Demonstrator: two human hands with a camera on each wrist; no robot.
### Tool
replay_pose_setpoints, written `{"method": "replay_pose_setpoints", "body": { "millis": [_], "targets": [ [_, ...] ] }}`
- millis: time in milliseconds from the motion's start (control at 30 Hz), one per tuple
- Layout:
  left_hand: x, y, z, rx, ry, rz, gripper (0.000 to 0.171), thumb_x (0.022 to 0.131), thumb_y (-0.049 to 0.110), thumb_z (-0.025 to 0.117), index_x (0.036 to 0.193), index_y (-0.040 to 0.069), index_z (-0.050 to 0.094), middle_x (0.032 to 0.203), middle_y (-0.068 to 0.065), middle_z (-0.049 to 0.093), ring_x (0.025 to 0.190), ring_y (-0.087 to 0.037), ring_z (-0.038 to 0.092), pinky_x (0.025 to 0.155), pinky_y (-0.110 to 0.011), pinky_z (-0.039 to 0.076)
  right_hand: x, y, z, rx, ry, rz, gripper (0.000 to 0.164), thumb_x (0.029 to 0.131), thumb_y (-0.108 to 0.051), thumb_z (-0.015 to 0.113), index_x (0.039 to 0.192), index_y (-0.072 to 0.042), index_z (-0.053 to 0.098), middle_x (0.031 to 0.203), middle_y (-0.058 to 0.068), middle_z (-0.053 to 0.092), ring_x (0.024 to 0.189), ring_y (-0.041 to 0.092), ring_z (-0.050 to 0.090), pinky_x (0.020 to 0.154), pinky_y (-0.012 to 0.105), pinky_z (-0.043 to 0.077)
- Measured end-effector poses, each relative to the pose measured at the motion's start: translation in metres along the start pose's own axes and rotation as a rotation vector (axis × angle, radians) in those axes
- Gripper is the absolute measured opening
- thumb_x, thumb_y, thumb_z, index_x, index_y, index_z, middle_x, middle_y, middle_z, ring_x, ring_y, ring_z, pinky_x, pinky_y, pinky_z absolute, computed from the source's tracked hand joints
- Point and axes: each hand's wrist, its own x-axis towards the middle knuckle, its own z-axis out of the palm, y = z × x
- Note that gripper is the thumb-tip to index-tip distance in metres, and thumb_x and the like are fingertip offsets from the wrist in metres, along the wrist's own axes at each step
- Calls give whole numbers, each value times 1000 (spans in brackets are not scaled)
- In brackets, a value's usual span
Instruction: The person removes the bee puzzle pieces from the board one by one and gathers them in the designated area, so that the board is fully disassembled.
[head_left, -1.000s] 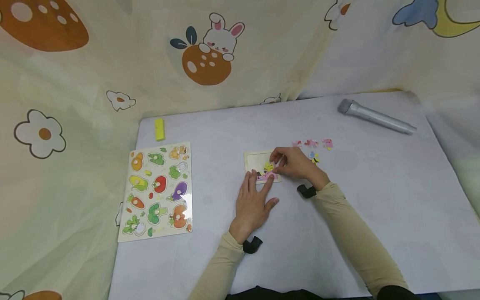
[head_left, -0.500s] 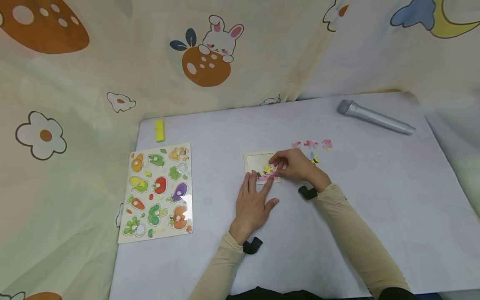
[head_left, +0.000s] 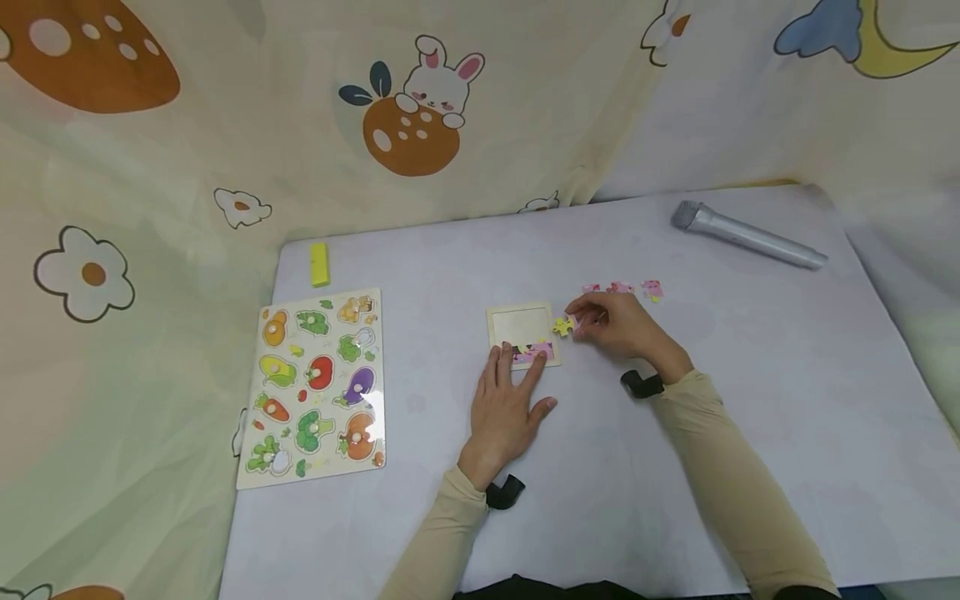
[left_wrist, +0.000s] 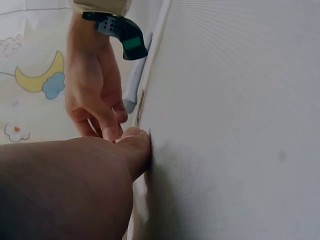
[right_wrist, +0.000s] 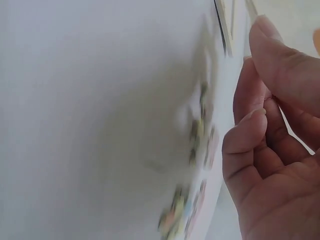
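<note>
A small square puzzle tray (head_left: pixel 519 310) lies mid-table in the head view, with pink and dark pieces (head_left: pixel 534 351) along its near edge. My left hand (head_left: pixel 504 417) rests its outstretched fingers on that near edge. Just right of the tray, my right hand (head_left: pixel 626 327) pinches a yellow-and-pink puzzle piece (head_left: pixel 563 326) by its right side. In the right wrist view the thumb and fingers (right_wrist: pixel 272 62) are bent toward each other; the piece itself is not clear there. The left wrist view shows the right hand (left_wrist: pixel 92 92) beyond the left thumb (left_wrist: pixel 135 145).
Several loose pink pieces (head_left: pixel 652 289) lie behind the right hand, partly covered by it. A vegetable peg puzzle board (head_left: pixel 381 333) lies at left, a yellow block (head_left: pixel 319 264) behind it. A silver microphone (head_left: pixel 750 236) lies at back right. Patterned cloth (head_left: pixel 300 125) hangs behind the table.
My right hand has moved right, taking the yellow-and-pink piece out of the tray to just beside it. The left hand has stayed on the tray.
</note>
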Motion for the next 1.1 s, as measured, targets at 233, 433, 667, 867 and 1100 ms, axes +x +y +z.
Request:
{"method": "replay_pose_setpoints", "body": {
  "millis": [233, 433, 667, 867, 1100],
  "targets": [
    [-1, 1, 3, 13, 4, -2, 74, 105, 58, 55, 168, 27, 32, 173, -24, 21, 162, -41, 17, 128, -49, 29, -22, 22, -30, 21, 88, 13, 32, 91, -1, 81, 122, -2, 75, 110, 15, 77, 91, 18, 66, 77, 18, 50],
    [-2, 3, 3, 10, 7, -8, 74, 106, 58, 54, 168, 24, 33, 173, -24, 20, 163, -41, 15, 128, -49, 29, -42, 39, -54, 30, 125, 24, 32, 93, 2, 78, 124, -2, 74, 108, 17, 76, 89, 6, 63, 75, 12, 48],
    [-1, 6, 0, 9, 37, 3, 70, 106, 55, 55, 166, 22, 39, 172, -22, 23, 162, -42, 17, 128, -50, 31, -59, 61, -75, 0, 159, 51, 31, 94, -3, 79, 124, -1, 73, 104, 18, 75, 86, -2, 62, 76, 9, 47],
    [-1, 14, -3, 89, 69, 25, 70, 106, 55, 56, 162, 15, 44, 167, -15, 34, 161, -41, 20, 127, -50, 31, -66, 75, -85, -43, 146, 135, 30, 94, -5, 80, 123, -6, 75, 101, 15, 76, 82, 1, 63, 74, 10, 45],
    [0, 23, -1, 207, 123, 60, 75, 106, 59, 53, 159, 6, 46, 151, -10, 51, 135, -29, 46, 115, -40, 38, -68, 83, -87, -82, 113, 183, 31, 94, -9, 81, 125, -7, 75, 103, 14, 75, 83, 5, 63, 73, 15, 45]
  ]
}}
